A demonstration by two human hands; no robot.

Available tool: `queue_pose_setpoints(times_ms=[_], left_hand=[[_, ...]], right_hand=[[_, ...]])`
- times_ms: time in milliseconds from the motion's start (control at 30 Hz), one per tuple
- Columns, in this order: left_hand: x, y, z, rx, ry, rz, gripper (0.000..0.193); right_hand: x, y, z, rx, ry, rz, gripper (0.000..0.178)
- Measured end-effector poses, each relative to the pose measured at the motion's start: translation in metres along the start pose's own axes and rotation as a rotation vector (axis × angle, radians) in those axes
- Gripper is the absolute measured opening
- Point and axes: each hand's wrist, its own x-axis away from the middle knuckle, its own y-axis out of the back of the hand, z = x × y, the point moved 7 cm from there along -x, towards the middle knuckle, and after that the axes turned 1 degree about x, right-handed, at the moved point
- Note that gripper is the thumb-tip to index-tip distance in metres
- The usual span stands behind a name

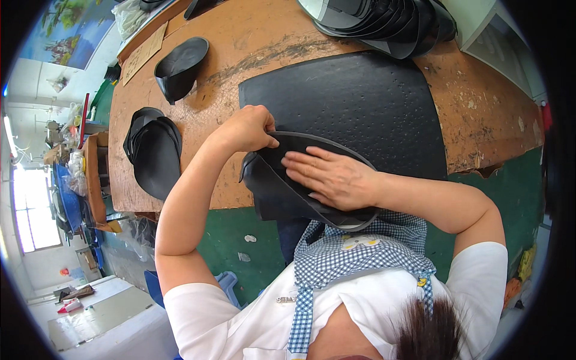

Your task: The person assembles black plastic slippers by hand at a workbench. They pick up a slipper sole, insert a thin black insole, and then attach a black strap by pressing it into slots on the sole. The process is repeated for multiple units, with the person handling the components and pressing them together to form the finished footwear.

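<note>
A black, curved, bowl-like piece (300,193) with a pale grey edge is tilted at the front of the table, close to my apron. At its far left end my left hand (251,129) is closed, thumb and fingers pinching the rim. My right hand (330,178) lies flat against the inner face, fingers stretched out and holding nothing. Under and beyond the piece spreads a black mat (342,90) pitted with small holes. What the piece is made into cannot be told.
The brown worktable (240,36) has a worn, scratched top. To the left lie a small pile of black curved pieces (157,159) and a single black piece (182,66). A large stack of similar pieces (390,27) stands at the far right. A cardboard strip (146,53) lies far left.
</note>
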Motion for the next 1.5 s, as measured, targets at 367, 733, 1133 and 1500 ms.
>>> queue_pose_setpoints(times_ms=[367,733,1133,1500], left_hand=[[0.032,0.016,-0.015,-0.092,-0.052,-0.299,0.027],[0.129,0.015,-0.099,-0.003,-0.595,-0.901,0.037],[0.087,-0.088,-0.025,0.803,0.26,-0.736,0.033],[0.088,-0.105,-0.005,0.732,0.315,-0.728,0.038]], right_hand=[[0.038,0.018,-0.031,0.064,-0.429,0.085,0.085],[0.05,0.049,-0.03,-0.387,-0.239,-0.215,0.06],[0.042,0.038,-0.02,-0.423,-0.202,-0.19,0.053],[0.01,0.008,-0.028,-0.083,-0.194,0.104,0.082]])
